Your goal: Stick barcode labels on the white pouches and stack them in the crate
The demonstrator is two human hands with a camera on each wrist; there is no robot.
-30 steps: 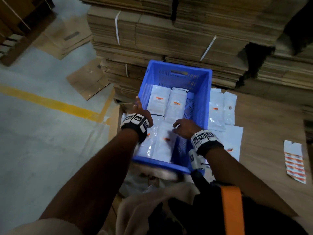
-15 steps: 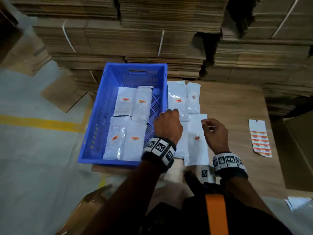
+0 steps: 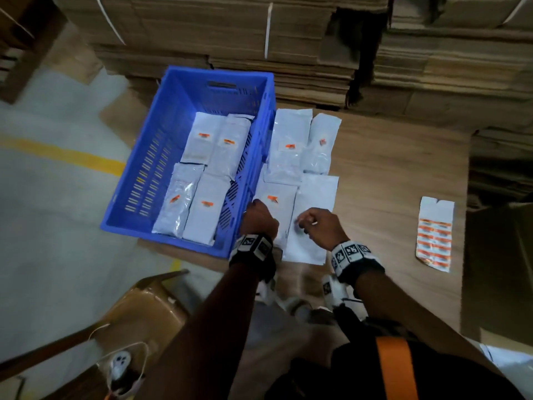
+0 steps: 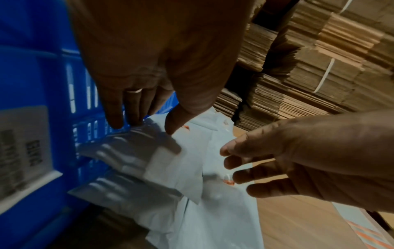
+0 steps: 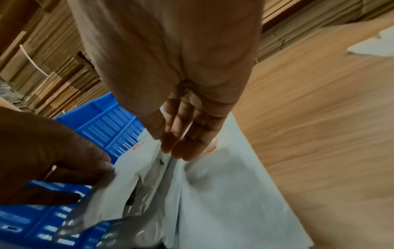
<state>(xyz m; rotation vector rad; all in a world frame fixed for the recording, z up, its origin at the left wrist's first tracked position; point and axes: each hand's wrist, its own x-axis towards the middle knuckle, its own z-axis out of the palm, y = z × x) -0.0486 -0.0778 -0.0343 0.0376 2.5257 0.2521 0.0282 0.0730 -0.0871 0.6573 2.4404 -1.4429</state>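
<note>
A blue crate (image 3: 150, 157) holds several white pouches with orange labels. Right of it, more pouches lie on the cardboard surface (image 3: 389, 183). My left hand (image 3: 258, 215) pinches the left edge of the near-left pouch (image 3: 281, 215), beside the crate wall; in the right wrist view that edge (image 5: 119, 175) is lifted. My right hand (image 3: 313, 226) hovers with relaxed fingers over the near-right pouch (image 3: 314, 194), fingertips (image 5: 185, 153) at the seam between the two pouches. Its orange label (image 5: 211, 148) peeks out beside them. A sheet of orange barcode labels (image 3: 435, 235) lies to the right.
Strapped stacks of flattened cardboard (image 3: 288, 39) rise behind the crate and the surface. A brown box with a white cable (image 3: 144, 313) sits at lower left on the grey floor, which has a yellow line (image 3: 63, 154). Two more labelled pouches (image 3: 291, 145) lie farther back.
Both hands have left the crate and moved right to the pouches on the cardboard. The left hand has settled on the near-left pouch's edge; the right hand has come closer to it.
</note>
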